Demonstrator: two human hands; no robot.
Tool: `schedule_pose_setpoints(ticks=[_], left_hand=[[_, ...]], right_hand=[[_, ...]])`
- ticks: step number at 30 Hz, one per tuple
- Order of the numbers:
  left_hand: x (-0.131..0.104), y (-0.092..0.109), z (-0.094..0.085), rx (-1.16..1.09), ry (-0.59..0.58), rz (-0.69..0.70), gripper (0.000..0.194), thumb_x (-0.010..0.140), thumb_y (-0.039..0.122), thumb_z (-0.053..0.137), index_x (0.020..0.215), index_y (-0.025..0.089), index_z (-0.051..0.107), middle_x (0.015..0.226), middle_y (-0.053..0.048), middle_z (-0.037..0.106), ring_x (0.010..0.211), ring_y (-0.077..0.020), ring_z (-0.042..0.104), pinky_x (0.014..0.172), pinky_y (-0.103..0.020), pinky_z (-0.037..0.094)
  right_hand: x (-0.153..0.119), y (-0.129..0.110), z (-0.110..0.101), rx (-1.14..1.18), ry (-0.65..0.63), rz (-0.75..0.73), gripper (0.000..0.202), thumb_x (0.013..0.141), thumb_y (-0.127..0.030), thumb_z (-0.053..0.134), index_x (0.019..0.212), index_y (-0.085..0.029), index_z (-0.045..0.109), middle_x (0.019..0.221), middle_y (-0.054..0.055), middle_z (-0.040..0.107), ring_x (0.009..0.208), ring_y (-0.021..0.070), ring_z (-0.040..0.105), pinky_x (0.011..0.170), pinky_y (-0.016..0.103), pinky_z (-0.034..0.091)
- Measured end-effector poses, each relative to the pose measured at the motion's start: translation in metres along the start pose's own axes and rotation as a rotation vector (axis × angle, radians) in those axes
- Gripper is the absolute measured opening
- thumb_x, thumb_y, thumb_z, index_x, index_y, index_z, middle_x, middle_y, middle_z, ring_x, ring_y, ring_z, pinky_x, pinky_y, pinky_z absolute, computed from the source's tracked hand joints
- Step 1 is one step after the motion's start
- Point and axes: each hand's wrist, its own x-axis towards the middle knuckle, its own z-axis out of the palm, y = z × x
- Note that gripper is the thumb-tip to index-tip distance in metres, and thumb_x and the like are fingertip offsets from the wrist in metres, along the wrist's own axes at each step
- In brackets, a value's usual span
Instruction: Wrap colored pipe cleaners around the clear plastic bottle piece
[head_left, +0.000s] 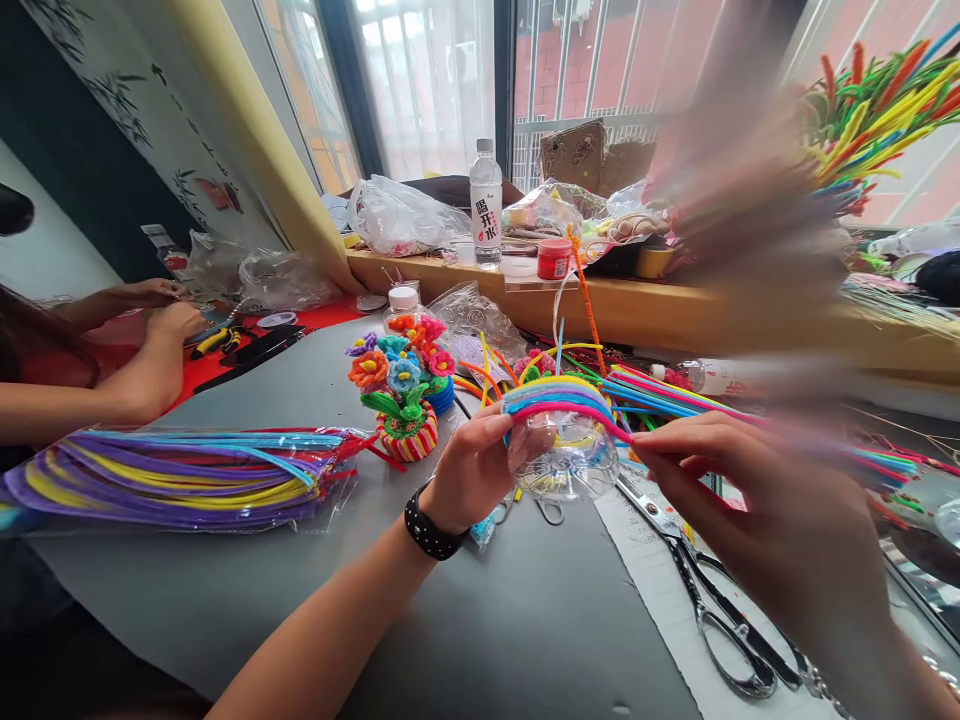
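My left hand (480, 465) is closed around a clear plastic bottle piece (570, 470), holding it above the table. Rows of yellow, blue, purple and pink pipe cleaners curve along its upper edge. In a pinch between thumb and fingers, my right hand (757, 510) holds the end of a pink pipe cleaner (611, 425), which stretches across to the bottle piece. Below my right hand lie large scissors (694, 560) on white paper. Just left of the bottle piece stands a small pot of pipe-cleaner flowers (405, 385).
A bag of purple and yellow pipe cleaners (187, 480) lies on the grey table (510, 640). Loose pipe cleaners (675, 390) spread behind my right hand. A water bottle (486, 205) stands on the sill. At left, another person's hands (169, 310) work near pliers. A large blurred shape (757, 210) covers the upper right.
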Motion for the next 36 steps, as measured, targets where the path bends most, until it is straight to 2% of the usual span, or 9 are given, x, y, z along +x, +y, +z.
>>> schedule_pose_setpoints(ticks=[5,10,17,29,36], left_hand=[[-0.0006,0.0002,0.001,-0.001,0.006,-0.014,0.024,0.053,0.033,0.062,0.046,0.017,0.045,0.048,0.003,0.034,0.052,-0.0107,0.035,0.06,-0.026,0.034],[-0.0018,0.0006,0.0018,0.003,-0.032,-0.001,0.026,0.055,0.032,0.061,0.044,0.017,0.043,0.047,0.003,0.033,0.051,-0.0103,0.034,0.057,-0.025,0.032],[-0.0012,0.0006,0.0024,0.027,-0.028,0.022,0.025,0.055,0.032,0.06,0.043,0.017,0.044,0.045,0.003,0.035,0.05,-0.0104,0.035,0.062,-0.027,0.034],[-0.0007,-0.0004,0.0001,0.045,-0.068,0.026,0.026,0.057,0.034,0.059,0.044,0.017,0.045,0.045,0.003,0.035,0.049,-0.0104,0.034,0.059,-0.027,0.033],[-0.0008,-0.0001,0.0006,0.015,-0.032,0.012,0.025,0.056,0.034,0.062,0.046,0.016,0.047,0.049,0.003,0.037,0.052,-0.0102,0.036,0.06,-0.025,0.035]], right_hand=[[0.0002,0.002,-0.0005,-0.032,-0.012,-0.067,0.007,0.078,-0.019,0.054,0.084,-0.021,0.058,0.08,-0.002,0.06,0.065,0.0038,0.054,0.058,0.014,0.043],[0.001,0.0039,-0.0021,-0.052,-0.013,-0.133,0.009,0.077,-0.015,0.056,0.084,-0.02,0.059,0.082,-0.004,0.06,0.073,0.0016,0.056,0.061,0.01,0.042],[-0.0003,0.0031,-0.0021,-0.06,-0.002,-0.132,0.009,0.077,-0.016,0.055,0.084,-0.021,0.058,0.083,-0.004,0.06,0.074,0.0027,0.056,0.063,0.011,0.043],[-0.0003,0.0046,-0.0011,-0.012,-0.027,-0.137,0.011,0.077,-0.014,0.054,0.085,-0.021,0.057,0.084,-0.006,0.059,0.076,-0.0003,0.054,0.066,0.008,0.04],[0.0012,0.0044,-0.0009,-0.038,0.032,-0.094,0.009,0.077,-0.019,0.056,0.085,-0.022,0.059,0.075,-0.007,0.059,0.062,-0.0013,0.051,0.064,0.007,0.04]])
